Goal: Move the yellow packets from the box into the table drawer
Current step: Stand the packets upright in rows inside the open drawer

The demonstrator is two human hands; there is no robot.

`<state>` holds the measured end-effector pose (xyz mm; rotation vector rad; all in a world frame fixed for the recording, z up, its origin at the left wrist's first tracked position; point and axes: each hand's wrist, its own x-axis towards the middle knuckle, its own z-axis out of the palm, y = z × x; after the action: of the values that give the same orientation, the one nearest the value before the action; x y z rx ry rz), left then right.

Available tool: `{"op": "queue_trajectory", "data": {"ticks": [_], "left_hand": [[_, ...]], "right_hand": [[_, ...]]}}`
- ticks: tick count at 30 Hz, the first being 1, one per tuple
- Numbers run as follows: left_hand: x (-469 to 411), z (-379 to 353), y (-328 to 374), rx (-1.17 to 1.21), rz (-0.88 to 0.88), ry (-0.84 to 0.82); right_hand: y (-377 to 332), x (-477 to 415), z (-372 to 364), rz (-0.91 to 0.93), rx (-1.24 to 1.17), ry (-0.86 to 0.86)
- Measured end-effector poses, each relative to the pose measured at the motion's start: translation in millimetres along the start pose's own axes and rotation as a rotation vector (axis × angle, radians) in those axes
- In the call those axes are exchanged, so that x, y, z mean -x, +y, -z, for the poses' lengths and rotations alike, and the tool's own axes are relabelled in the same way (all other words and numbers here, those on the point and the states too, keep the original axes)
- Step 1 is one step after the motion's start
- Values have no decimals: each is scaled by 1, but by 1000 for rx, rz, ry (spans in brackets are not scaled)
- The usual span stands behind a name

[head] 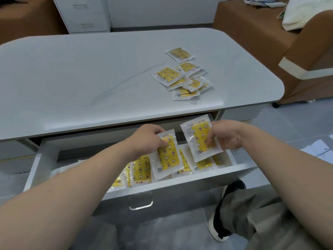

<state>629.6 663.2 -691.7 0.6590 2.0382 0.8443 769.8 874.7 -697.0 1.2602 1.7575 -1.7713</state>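
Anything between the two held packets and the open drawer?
Nothing visible. The left hand holds one yellow packet and the right hand holds another yellow packet right above the open drawer; only stored packets lie beneath.

I see the drawer (pixel 180 184) pulled out below the tabletop's (pixel 90 78) near edge, with loose packets (pixel 140 170) lying inside, mostly right of middle. Above them the left hand (pixel 144 139) holds a first packet (pixel 167 157), and the right hand (pixel 228 136) holds a second packet (pixel 198 139) beside it. A pile (pixel 187 80) sits on the tabletop's right. Behind it to the left is probably a cabinet (pixel 82 13).

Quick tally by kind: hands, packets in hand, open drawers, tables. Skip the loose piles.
Hands: 2, left hand and right hand
Held yellow packets: 2, left packet and right packet
Open drawer: 1
Table: 1
Total: 6
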Motion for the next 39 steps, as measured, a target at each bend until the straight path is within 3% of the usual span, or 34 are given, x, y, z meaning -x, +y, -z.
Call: {"op": "queue_trajectory", "data": {"ticks": [6,11,23,30,36,39], "left_hand": [[-1,2,-2,-11,13,24],[-2,5,-3,-34,8,33],[-3,1,-2,-56,-12,31],[-7,-2,-1,-50,-23,25],[-8,-1,-2,-50,-23,13],[-9,0,-2,-30,-25,20]], "right_hand": [[-11,0,2,41,70,-43],[-14,-7,3,146,432,84],[-4,-20,-5,205,1216,105],[8,-38,-12,250,1602,256],[1,-32,-21,208,1612,329],[-21,-17,-35,240,1439,198]]}}
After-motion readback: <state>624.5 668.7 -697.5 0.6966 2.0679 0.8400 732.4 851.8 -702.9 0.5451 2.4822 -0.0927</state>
